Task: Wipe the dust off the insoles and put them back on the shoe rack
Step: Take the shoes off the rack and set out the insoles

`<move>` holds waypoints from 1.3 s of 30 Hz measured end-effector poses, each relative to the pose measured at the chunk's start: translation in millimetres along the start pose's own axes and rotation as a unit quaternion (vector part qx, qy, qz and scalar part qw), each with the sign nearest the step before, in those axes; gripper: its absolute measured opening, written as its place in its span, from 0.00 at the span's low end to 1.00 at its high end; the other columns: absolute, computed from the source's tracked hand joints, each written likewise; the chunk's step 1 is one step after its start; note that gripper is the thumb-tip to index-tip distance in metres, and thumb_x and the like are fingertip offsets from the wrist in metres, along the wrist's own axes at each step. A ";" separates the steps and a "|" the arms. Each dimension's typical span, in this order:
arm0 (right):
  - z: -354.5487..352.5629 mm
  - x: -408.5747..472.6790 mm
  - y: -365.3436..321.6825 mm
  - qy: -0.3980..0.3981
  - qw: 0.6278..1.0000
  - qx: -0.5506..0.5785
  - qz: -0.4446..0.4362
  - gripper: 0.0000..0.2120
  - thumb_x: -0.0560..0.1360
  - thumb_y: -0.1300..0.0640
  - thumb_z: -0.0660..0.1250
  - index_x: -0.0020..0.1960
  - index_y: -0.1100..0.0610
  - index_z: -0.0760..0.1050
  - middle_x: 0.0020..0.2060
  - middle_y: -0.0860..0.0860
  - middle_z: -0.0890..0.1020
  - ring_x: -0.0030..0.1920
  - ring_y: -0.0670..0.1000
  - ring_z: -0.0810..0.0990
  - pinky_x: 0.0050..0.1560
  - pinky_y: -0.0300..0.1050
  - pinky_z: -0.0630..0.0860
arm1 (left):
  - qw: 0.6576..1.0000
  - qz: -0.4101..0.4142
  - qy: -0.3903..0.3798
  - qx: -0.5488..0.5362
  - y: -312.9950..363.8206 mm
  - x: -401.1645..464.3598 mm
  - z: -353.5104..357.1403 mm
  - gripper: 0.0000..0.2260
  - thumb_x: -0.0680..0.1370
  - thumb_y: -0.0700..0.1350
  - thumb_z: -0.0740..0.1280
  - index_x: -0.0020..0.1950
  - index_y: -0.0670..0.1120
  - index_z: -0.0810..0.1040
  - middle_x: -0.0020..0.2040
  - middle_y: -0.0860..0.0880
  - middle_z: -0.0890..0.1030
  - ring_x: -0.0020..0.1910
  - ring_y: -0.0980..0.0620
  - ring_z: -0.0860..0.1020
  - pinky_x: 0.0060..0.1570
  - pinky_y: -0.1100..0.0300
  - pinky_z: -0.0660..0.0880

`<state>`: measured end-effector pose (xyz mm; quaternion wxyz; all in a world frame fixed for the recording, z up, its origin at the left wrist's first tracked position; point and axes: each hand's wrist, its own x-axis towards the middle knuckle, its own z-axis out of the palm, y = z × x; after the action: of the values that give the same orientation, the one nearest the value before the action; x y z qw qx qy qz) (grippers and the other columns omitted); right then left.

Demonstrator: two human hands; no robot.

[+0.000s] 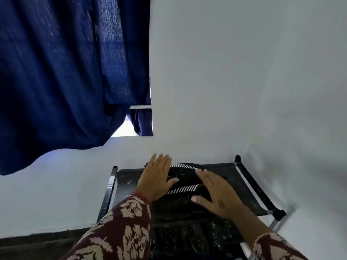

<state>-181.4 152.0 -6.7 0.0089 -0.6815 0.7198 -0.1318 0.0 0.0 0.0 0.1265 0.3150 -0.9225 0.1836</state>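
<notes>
A black shoe rack (251, 186) with a dusty fabric top shelf stands in the corner against the white wall. On the shelf lie dark insoles with white striped bands (185, 188). My left hand (155, 179) lies flat with straight fingers on the left end of the insoles. My right hand (216, 192) rests on their right side, fingers spread and straight. A lower shelf holds several dark shoes or soles (189, 235), blurred and partly hidden by my arms.
A dark blue curtain (65, 72) hangs at the upper left over a bright window opening. White walls meet in a corner behind the rack. A dark floor strip (37, 244) shows at the bottom left. Patterned maroon sleeves cover both of my forearms.
</notes>
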 end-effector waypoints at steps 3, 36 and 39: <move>37.7 -2.3 13.9 0.008 0.995 -0.065 -0.074 0.33 0.74 0.31 0.50 0.62 0.54 0.75 0.57 0.48 0.80 0.58 0.49 0.78 0.55 0.45 0.76 | 0.991 0.040 -0.111 0.061 -2.7 -5.5 26.1 0.25 0.79 0.59 0.51 0.64 0.42 0.71 0.60 0.45 0.75 0.61 0.45 0.73 0.69 0.50 0.61; -41.6 -328.2 2.8 0.144 0.961 -0.127 0.199 0.15 0.77 0.48 0.60 0.48 0.59 0.77 0.43 0.57 0.82 0.45 0.58 0.79 0.38 0.43 0.65 | 0.990 -0.051 -0.126 0.034 214.1 -211.5 -167.9 0.13 0.77 0.45 0.62 0.59 0.42 0.76 0.55 0.44 0.79 0.54 0.44 0.78 0.49 0.54 0.74; -9.0 -356.8 12.4 0.130 0.954 -0.090 0.253 0.15 0.77 0.48 0.60 0.50 0.59 0.77 0.44 0.57 0.81 0.46 0.58 0.79 0.40 0.44 0.69 | 0.988 -0.040 -0.146 -0.005 252.0 -220.5 -147.3 0.13 0.76 0.46 0.62 0.58 0.42 0.77 0.56 0.44 0.79 0.55 0.43 0.78 0.49 0.55 0.73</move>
<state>-169.9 504.9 -60.1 -0.1135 -0.4522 0.8723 -0.1475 28.9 364.5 -9.6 -0.0012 0.3741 -0.9188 0.1260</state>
